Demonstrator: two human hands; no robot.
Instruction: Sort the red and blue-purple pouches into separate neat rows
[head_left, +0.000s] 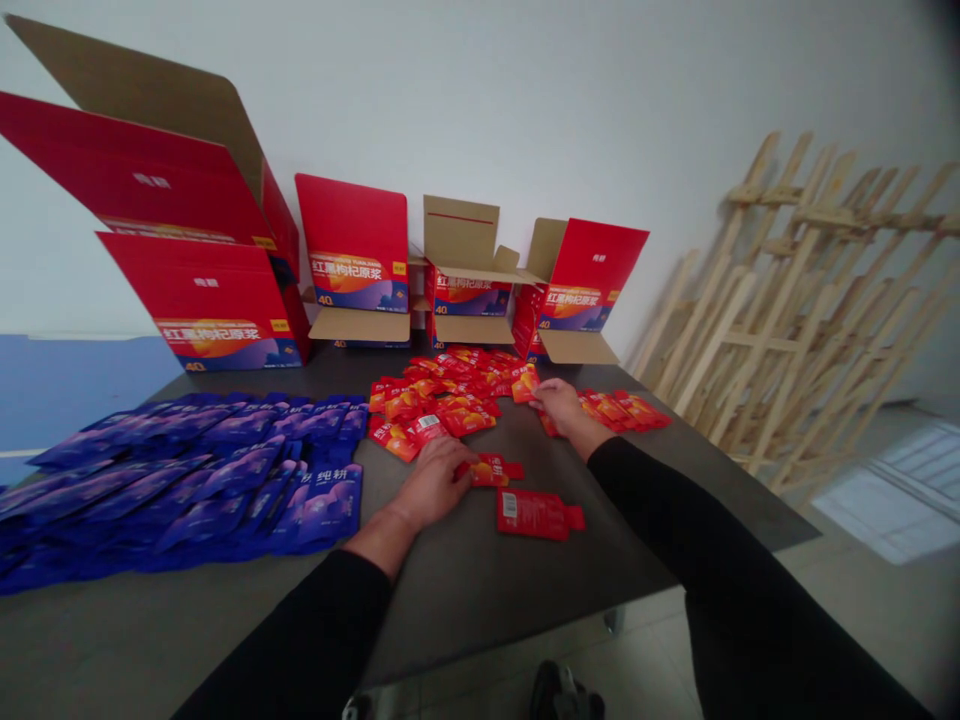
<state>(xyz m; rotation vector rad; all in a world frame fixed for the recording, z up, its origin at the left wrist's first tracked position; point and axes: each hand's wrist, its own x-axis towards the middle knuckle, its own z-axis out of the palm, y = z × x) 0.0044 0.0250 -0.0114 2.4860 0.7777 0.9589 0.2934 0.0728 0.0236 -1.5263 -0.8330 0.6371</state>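
We record a heap of flat red foil sachets [442, 400] lying loose and overlapping on the dark grey worktop [480, 610], with a small row of red foil sachets [619, 408] to its right. Two more lie apart, nearer the body: a short tabbed red sachet [491, 470] and a red sachet with a white label [534, 514]. We judge each sachet light and soft-walled, its foil probably slippery, and best taken by the flat body or the narrow tab. The left hand [433, 484] lies palm down, fingers loosely together, at the near edge of the heap and against the tabbed red sachet; we cannot tell whether it has hold. The right hand [559, 405] is partly open, palm down, its fingers on the left end of the row, with no firm grip evident. Left of the heap lies a wide spread of purple foil sachets [195, 475]. Behind stand open red cardboard cartons [360, 260], and pale wooden frames [795, 310] lean against the white wall [525, 100].
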